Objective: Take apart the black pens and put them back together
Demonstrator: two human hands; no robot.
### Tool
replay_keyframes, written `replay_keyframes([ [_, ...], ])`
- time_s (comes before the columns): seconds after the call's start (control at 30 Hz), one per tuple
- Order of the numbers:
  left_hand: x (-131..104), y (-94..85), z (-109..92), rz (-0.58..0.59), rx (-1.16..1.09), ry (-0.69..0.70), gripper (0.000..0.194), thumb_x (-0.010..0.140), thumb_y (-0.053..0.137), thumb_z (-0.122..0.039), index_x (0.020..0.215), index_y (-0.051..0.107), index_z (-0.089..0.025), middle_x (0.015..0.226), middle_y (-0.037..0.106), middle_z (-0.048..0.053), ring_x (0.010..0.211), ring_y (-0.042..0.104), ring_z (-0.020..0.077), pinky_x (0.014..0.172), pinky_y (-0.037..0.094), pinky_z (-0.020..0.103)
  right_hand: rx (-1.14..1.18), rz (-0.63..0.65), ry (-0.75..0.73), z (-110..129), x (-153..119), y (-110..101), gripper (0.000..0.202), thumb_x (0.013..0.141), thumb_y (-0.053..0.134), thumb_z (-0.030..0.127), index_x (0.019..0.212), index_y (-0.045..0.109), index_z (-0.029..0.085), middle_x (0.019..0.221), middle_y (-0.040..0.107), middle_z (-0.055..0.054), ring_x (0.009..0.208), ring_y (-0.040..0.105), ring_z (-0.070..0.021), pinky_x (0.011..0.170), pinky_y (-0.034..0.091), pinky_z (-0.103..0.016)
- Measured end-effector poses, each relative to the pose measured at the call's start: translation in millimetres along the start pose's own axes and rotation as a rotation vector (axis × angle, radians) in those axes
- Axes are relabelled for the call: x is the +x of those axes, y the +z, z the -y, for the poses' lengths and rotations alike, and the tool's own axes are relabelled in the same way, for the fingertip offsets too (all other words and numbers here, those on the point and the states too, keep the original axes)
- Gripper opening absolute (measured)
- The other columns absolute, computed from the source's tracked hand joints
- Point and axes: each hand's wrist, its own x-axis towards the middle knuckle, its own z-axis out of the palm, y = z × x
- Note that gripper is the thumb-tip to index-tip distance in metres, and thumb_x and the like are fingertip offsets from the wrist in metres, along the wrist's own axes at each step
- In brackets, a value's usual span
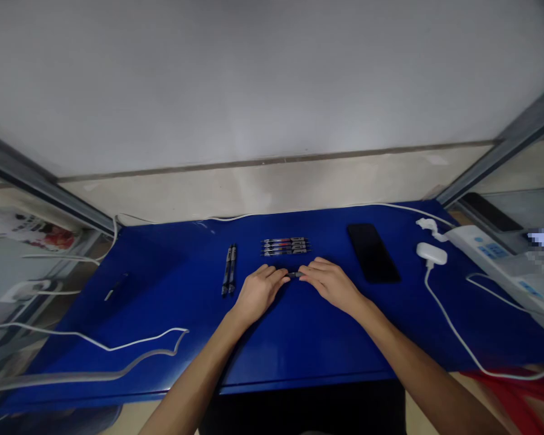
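Pen [295, 275] between left hand [258, 291], right hand [330, 283] fingertips.

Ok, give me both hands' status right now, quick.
Left hand: fingers closed on one end of a small dark pen on the blue table.
Right hand: fingers closed on the pen's other end.

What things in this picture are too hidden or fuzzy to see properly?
Head view only:
- The small dark thing between the left hand and right hand: mostly covered by fingers, too small to name.
- Writing on the row of pens: too small to read.
- The white device at the right: partly blurred out and cut off by the edge.
- The picture at far left: cut by the edge.
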Motion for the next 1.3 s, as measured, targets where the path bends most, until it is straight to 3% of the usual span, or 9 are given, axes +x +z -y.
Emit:
replay_keyframes([
  [0.47, -1, -6.4, -4, 0.028, -0.25, -0.094, 0.032, 0.1, 0.041, -0.037, 0.105, 0.067, -0.021, 0.1, 0.073, 0.004, 0.087, 0.066, 0.0172, 0.08, 0.051, 0.03, -0.154, -0.043, -0.023, 6, -4, 1, 0.035, 0.103, 0.036, 0.031, 0.112, 0.069, 0.021, 0.08, 0.063, -0.009, 0.078, 0.053, -0.0224, 0.078, 0.046, -0.039],
  [0.63, 0, -0.8, -1, -0.023, -0.119, -0.043, 0.031, 0.1, 0.041, -0.036, 0.111, 0.065, -0.02, 0.099, 0.071, 0.006, 0.084, 0.062, 0.0174, 0.077, 0.051, 0.031, 0.07, -0.096, 0.077, 6, -1, 1, 0.027, 0.099, 0.049, 0.037, 0.113, 0.068, 0.025, 0.091, 0.069, -0.006, 0.085, 0.061, -0.0219, 0.085, 0.049, -0.039],
  [0.77, 0, 1.8, 0, 0.005, -0.039, -0.035, 0.032, 0.101, 0.039, -0.036, 0.113, 0.064, -0.021, 0.095, 0.07, 0.006, 0.083, 0.062, 0.0173, 0.076, 0.051, 0.03, 0.258, -0.107, 0.236, 9, 1, 2, 0.024, 0.098, 0.049, 0.036, 0.097, 0.071, 0.025, 0.091, 0.072, -0.004, 0.084, 0.066, -0.02, 0.081, 0.051, -0.035],
  [0.97, 1, -0.5, -1, -0.005, -0.059, -0.052, 0.03, 0.101, 0.039, -0.036, 0.107, 0.064, -0.021, 0.093, 0.069, 0.005, 0.083, 0.061, 0.0172, 0.074, 0.049, 0.028, 0.379, -0.174, 0.239, 15, 4, -4, 0.011, 0.089, 0.064, 0.034, 0.094, 0.066, 0.024, 0.093, 0.069, -0.003, 0.088, 0.064, -0.0192, 0.081, 0.05, -0.033],
  [1.13, 2, -1.7, -5, -0.005, -0.031, -0.046, 0.028, 0.101, 0.04, -0.034, 0.11, 0.062, -0.02, 0.095, 0.068, 0.005, 0.084, 0.059, 0.0173, 0.074, 0.049, 0.029, 0.481, -0.107, 0.347, 14, 3, -4, 0.022, 0.097, 0.049, 0.038, 0.095, 0.064, 0.023, 0.074, 0.067, -0.001, 0.067, 0.063, -0.0163, 0.066, 0.049, -0.03],
  [1.23, 3, -1.6, -5, -0.014, -0.029, -0.053, 0.027, 0.101, 0.039, -0.032, 0.111, 0.061, -0.02, 0.099, 0.068, 0.005, 0.085, 0.058, 0.0174, 0.077, 0.048, 0.031, 0.446, -0.157, 0.303, 12, 2, -1, 0.017, 0.092, 0.057, 0.035, 0.104, 0.064, 0.025, 0.093, 0.069, -0.004, 0.083, 0.065, -0.0188, 0.074, 0.05, -0.032],
  [1.3, 3, -1.9, -5, -0.017, -0.019, -0.075, 0.027, 0.101, 0.038, -0.031, 0.111, 0.061, -0.02, 0.098, 0.068, 0.005, 0.085, 0.057, 0.0178, 0.08, 0.046, 0.033, 0.399, -0.18, 0.26, 10, 2, 0, 0.026, 0.086, 0.066, 0.033, 0.11, 0.064, 0.027, 0.108, 0.067, -0.006, 0.097, 0.063, -0.0213, 0.078, 0.05, -0.033],
])
